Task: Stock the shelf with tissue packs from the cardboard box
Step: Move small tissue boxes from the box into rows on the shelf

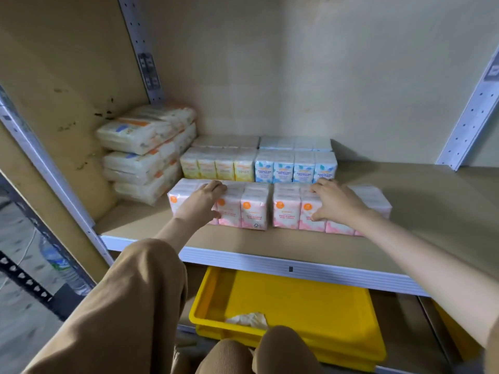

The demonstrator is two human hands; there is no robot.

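A water bottle (60,265) is lying on the floor well left of and below the left hand (201,202), outside the rack. Up and left of that hand, white packs (145,152) are sitting stacked in the shelf (270,247) corner. The left hand is resting palm down on the left pink pack (243,206), fingers curled over its back top edge, gripping it loosely. Just beyond its fingertips yellow packs (218,164) are standing, with blue packs (295,167) beside them, beyond the right hand (336,202). The right hand is lying on the right pink pack (286,211), fingers spread over the top and thumb pressing the front face. Below both hands, under the shelf, a yellow bin (310,314) is holding crumpled paper (248,319).
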